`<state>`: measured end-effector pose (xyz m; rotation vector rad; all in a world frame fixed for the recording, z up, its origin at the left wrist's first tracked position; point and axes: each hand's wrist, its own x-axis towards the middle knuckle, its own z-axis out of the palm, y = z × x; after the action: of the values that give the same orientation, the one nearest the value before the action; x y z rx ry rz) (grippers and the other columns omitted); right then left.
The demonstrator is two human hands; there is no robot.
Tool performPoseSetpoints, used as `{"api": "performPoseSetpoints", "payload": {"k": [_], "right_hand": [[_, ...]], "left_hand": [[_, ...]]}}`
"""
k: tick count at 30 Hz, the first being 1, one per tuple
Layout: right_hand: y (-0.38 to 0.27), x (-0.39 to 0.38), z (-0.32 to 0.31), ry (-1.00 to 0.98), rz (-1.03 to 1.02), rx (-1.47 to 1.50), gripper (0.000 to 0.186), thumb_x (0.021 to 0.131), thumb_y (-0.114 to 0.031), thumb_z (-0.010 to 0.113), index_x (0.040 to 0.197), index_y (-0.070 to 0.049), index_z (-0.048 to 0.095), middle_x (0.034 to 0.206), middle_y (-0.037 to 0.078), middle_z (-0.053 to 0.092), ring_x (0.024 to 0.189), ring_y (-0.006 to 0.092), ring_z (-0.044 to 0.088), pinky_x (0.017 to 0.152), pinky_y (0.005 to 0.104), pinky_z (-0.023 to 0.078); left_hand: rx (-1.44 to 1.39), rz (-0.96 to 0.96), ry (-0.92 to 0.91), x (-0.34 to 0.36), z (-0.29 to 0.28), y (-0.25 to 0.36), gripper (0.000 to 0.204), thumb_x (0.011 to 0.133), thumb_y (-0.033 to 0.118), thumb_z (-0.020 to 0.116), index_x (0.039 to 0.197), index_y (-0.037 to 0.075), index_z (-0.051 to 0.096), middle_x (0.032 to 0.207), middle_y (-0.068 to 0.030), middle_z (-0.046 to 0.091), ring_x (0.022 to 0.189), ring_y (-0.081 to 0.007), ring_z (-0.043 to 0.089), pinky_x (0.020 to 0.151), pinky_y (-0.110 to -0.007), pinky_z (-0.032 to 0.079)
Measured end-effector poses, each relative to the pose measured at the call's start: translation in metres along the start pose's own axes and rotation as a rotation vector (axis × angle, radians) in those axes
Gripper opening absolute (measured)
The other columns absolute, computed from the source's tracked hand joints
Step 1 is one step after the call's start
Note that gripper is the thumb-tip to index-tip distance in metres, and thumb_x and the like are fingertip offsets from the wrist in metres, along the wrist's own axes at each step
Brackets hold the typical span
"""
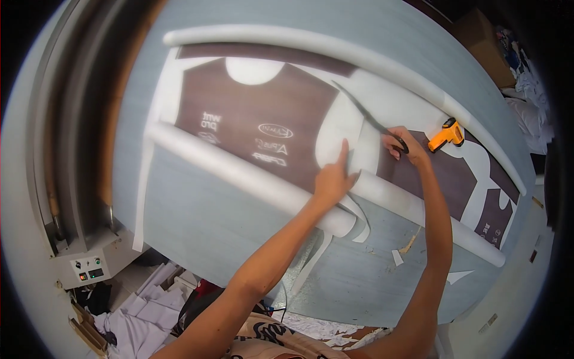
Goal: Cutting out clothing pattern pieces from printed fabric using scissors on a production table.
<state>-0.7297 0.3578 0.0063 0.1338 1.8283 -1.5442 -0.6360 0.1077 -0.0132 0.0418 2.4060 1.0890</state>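
A large white paper sheet (344, 128), printed with dark brown shirt-shaped panels (239, 102), lies across the blue-grey table. My right hand (406, 146) grips the handles of long dark scissors (363, 110). Their blades reach up and left over the sheet, nearly together. My left hand (335, 182) rests at the near side of the paper, index finger stretched forward and thumb apart, the other fingers bent. Beside it the rolled near edge is divided into a left roll (239, 179) and a right roll (394, 197). A narrow paper strip (360, 221) curls below my left hand.
A yellow-and-black gun-shaped tool (447, 135) lies on the paper past my right hand. The far edge is another long roll (299, 39). Paper scraps (397, 257) lie on the blue-grey table (209, 209). A machine with a control panel (89, 268) stands left, white cloth (143, 317) below.
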Motion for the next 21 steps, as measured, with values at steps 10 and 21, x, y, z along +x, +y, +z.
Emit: {"api": "performPoseSetpoints", "payload": {"k": [10, 21], "right_hand": [[-0.033, 0.032, -0.011, -0.036, 0.01, -0.176, 0.036, 0.092, -0.03, 0.071, 0.069, -0.009, 0.054, 0.056, -0.003, 0.048, 0.044, 0.0064, 0.043, 0.042, 0.0248, 0.032], [-0.059, 0.068, 0.001, -0.067, 0.007, -0.271, 0.039, 0.091, -0.031, 0.071, 0.065, -0.009, 0.054, 0.055, -0.002, 0.048, 0.044, 0.0078, 0.045, 0.042, 0.0265, 0.034]], "left_hand": [[0.011, 0.018, 0.014, 0.002, 0.001, -0.004, 0.104, 0.085, 0.029, 0.079, 0.164, 0.018, 0.012, 0.071, -0.0114, 0.069, 0.066, -0.0331, 0.069, 0.066, -0.045, 0.055], [-0.019, 0.028, 0.01, 0.001, -0.003, -0.01, 0.105, 0.086, 0.029, 0.078, 0.164, 0.017, 0.01, 0.07, -0.012, 0.069, 0.067, -0.0347, 0.068, 0.066, -0.046, 0.055]]}}
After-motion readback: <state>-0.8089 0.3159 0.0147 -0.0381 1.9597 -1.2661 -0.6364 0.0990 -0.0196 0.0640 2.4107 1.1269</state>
